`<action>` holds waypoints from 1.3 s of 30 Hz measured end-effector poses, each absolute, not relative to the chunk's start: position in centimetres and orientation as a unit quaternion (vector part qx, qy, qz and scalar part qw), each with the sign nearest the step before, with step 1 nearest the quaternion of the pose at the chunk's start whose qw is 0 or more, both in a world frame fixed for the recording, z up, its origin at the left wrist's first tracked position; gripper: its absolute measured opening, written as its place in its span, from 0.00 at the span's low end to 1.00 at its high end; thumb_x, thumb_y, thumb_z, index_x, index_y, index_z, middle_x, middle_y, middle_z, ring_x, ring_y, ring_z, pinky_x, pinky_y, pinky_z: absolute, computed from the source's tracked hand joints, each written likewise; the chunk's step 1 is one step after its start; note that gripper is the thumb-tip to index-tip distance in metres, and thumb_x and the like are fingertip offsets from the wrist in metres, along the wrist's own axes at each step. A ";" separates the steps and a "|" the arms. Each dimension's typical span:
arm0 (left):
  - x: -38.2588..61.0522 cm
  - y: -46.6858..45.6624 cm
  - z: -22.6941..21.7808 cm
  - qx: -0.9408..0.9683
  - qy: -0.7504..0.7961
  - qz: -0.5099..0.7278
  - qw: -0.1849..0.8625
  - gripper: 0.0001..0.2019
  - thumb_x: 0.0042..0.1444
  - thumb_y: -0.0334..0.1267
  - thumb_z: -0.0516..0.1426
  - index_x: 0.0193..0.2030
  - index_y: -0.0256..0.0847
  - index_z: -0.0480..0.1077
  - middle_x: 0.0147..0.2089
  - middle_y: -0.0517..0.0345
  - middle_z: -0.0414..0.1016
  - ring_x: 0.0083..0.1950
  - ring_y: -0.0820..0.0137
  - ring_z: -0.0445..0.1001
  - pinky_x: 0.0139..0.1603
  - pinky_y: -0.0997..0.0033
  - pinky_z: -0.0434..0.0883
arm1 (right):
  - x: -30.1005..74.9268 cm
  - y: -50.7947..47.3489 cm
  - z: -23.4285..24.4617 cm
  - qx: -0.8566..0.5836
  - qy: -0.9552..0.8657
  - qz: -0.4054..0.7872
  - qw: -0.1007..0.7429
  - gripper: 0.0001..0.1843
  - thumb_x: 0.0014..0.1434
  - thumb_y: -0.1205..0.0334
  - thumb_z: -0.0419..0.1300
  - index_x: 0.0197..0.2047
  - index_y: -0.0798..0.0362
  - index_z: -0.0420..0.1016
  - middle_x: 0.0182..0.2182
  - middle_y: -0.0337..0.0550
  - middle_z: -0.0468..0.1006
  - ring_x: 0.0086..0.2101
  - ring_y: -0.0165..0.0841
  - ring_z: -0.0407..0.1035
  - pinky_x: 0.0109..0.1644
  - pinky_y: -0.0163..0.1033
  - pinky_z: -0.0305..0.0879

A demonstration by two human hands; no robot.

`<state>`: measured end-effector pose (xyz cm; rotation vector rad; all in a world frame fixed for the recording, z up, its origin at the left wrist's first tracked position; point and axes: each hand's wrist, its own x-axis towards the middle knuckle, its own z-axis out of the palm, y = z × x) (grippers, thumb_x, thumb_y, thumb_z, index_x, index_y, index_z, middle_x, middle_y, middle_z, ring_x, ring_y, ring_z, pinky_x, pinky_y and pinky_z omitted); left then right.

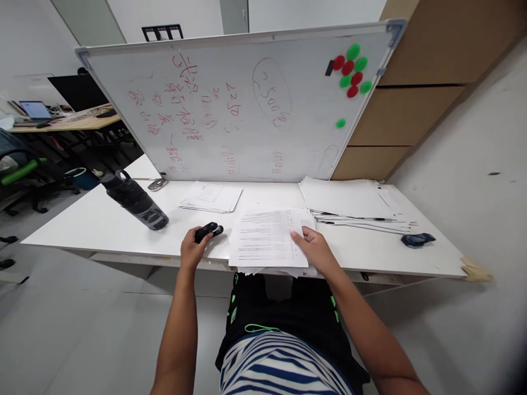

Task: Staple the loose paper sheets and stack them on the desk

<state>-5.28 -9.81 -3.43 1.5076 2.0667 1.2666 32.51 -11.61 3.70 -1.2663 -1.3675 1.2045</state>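
Observation:
My left hand (192,249) is closed around a black stapler (209,231) that rests on the white table (94,225) near its front edge. My right hand (315,249) lies on the right edge of a stack of printed sheets (267,241), thumb on top and fingers curled at the side, gripping it. The stack overhangs the front edge of the table slightly, directly in front of me.
A dark water bottle (135,200) stands tilted at the left. A small paper pile (212,197) and a large paper pile (349,203) lie behind. A whiteboard (247,109) with magnets leans at the back. A dark small object (416,240) sits right.

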 end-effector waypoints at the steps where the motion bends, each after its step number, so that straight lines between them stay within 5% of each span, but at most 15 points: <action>1: -5.3 -9.8 -3.4 0.525 0.714 0.440 0.147 0.25 0.50 0.56 0.61 0.50 0.42 0.71 0.49 0.48 0.76 0.50 0.58 0.74 0.49 0.61 0.69 | 31.7 -11.3 3.8 -0.491 -0.539 0.518 0.448 0.21 0.58 0.44 0.61 0.46 0.51 0.78 0.38 0.46 0.83 0.36 0.41 0.77 0.43 0.46 0.74; 11: -6.1 -9.6 -3.8 0.525 0.707 0.440 0.174 0.24 0.49 0.56 0.62 0.48 0.43 0.71 0.47 0.51 0.77 0.50 0.59 0.74 0.48 0.62 0.69 | 28.6 -9.5 3.3 -0.507 -0.565 0.510 0.405 0.21 0.60 0.48 0.58 0.49 0.53 0.79 0.39 0.46 0.83 0.36 0.41 0.78 0.41 0.45 0.73; 19: -6.2 -9.5 -4.1 0.534 0.707 0.436 0.155 0.22 0.50 0.55 0.62 0.47 0.44 0.72 0.46 0.52 0.77 0.48 0.59 0.74 0.48 0.61 0.70 | 29.3 -9.9 3.9 -0.451 -0.515 0.552 0.477 0.24 0.57 0.46 0.63 0.50 0.55 0.80 0.41 0.48 0.83 0.39 0.42 0.77 0.47 0.46 0.72; 39: -6.3 -9.5 -4.2 0.545 0.698 0.439 0.154 0.23 0.50 0.56 0.62 0.47 0.44 0.71 0.46 0.52 0.77 0.48 0.59 0.75 0.48 0.61 0.71 | 27.3 -9.5 1.9 -0.481 -0.575 0.531 0.394 0.20 0.61 0.50 0.56 0.49 0.53 0.79 0.38 0.45 0.82 0.39 0.40 0.77 0.40 0.41 0.71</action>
